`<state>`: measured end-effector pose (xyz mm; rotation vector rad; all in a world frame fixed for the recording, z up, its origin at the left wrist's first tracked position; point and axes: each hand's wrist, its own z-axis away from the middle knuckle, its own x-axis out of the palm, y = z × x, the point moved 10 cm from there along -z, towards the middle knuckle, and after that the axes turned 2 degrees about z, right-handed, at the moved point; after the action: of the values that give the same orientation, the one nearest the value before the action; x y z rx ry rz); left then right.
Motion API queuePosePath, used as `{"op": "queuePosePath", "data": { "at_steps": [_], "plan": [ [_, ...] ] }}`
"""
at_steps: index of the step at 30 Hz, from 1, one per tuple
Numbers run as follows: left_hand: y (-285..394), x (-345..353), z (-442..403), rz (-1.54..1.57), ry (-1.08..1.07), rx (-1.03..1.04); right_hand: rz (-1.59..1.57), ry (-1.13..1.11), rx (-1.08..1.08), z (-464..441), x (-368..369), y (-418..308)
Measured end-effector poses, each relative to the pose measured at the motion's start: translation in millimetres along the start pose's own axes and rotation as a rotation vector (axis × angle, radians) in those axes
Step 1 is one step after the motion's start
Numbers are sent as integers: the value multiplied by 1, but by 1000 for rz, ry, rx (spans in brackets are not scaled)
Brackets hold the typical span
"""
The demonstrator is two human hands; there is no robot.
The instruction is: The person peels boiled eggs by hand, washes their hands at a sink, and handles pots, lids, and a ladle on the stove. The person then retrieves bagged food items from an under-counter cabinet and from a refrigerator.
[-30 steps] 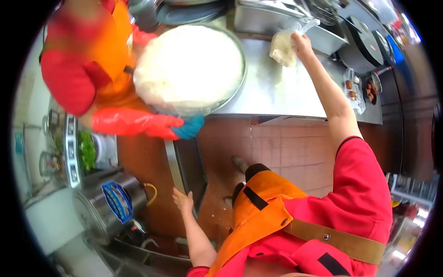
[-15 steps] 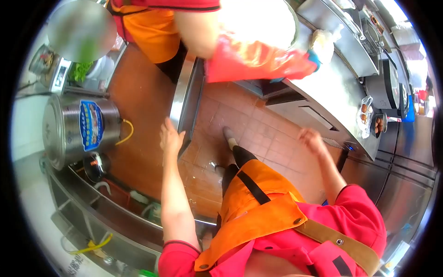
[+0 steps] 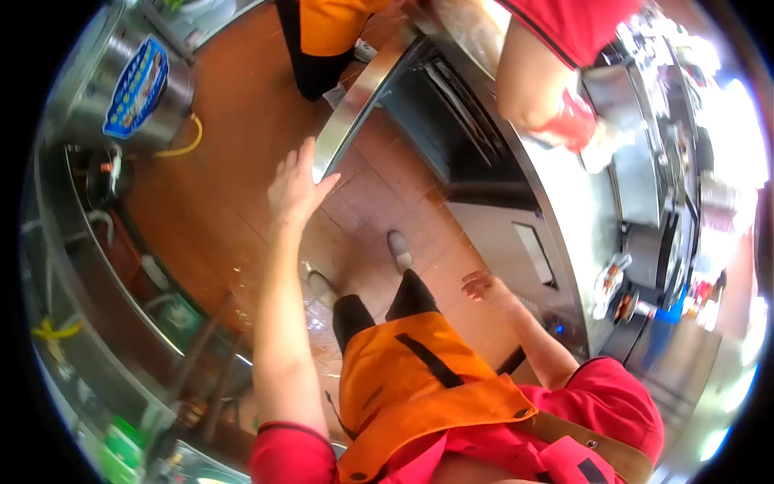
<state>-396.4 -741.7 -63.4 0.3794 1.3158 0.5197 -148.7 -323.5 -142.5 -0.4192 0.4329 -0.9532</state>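
Note:
My left hand (image 3: 298, 189) rests against the near end of an open stainless steel cabinet door (image 3: 355, 109). Its fingers are stretched out, with the thumb spread to the other side of the edge. Beyond the door, the dark inside of the under-counter cabinet (image 3: 419, 117) shows, with rails or slats on its inner wall. My right hand (image 3: 484, 287) hangs in the air in front of the pale cabinet panel (image 3: 500, 238), its fingers loosely bent and apart with nothing in them.
A co-worker in a red shirt (image 3: 556, 28) leans over the steel counter (image 3: 568, 189), a red sleeve cover (image 3: 571, 125) on one forearm. At left stand a large metal pot (image 3: 173, 93) with a blue label and a yellow hose (image 3: 189, 139). The tiled floor (image 3: 218, 185) looks wet in places.
My left hand has come onto the door's end, and the door stands wider from the cabinet. My right hand has lowered toward my body. The co-worker's arm has moved right, exposing the cabinet's inside.

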Motion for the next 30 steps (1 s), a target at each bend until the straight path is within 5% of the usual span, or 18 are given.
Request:
{"op": "queuePosePath", "data": {
  "at_steps": [4, 6, 12, 15, 18, 23, 30],
  "plan": [
    [-3, -6, -3, -58, 134, 43, 259, -148, -42, -72, 9, -15],
    [-14, -7, -6, -82, 160, 9, 134, -154, -185, -107, 18, -9],
    [-27, -22, -10, -127, 269, -44, -141, -236, -114, -211, 80, 24],
    [-47, -20, -19, -22, 406, 175, -172, -190, -181, -259, 98, 27],
    [-71, -7, -34, 31, 283, 135, -71, -162, -234, -296, 93, -4],
    [-77, -3, -30, 0, 252, 148, -58, -173, -323, -325, 61, 13],
    [-76, -10, -22, -85, 315, 174, 162, -136, -141, -308, 44, 99]
  ]
}}
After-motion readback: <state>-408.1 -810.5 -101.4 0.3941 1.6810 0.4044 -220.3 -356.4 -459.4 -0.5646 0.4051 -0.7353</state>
